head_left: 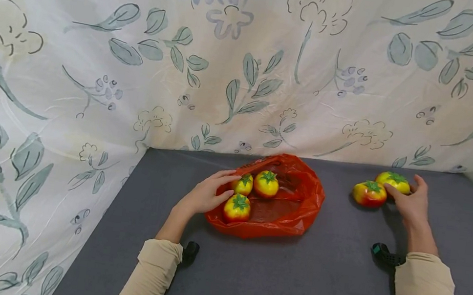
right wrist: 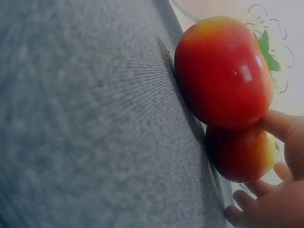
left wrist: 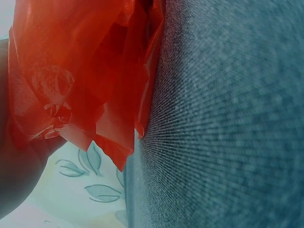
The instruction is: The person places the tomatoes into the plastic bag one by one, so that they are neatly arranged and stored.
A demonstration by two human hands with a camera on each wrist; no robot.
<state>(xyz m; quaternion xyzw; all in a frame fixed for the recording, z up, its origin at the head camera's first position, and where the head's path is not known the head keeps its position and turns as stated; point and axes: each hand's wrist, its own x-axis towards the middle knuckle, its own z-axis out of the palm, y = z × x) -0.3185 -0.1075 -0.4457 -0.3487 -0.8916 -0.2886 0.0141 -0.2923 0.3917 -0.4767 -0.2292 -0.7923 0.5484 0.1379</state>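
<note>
On the grey tabletop [head_left: 282,281], right fingers [head_left: 421,186] grip the rear fruit [head_left: 393,179], right of the red bag [head_left: 263,230] — left fingers [head_left: 223,175] overlap its edge, grip unclear. Lifting could knock the adjoining front fruit [head_left: 369,194] rolling

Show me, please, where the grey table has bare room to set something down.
Bare: a wide patch of the grey table before the red bag, between the two sleeves; a narrower strip between bag and front fruit. Crowded: the bag's left part, with three fruits and the left hand; also the back right, where the right hand is around the rear fruit.
</note>
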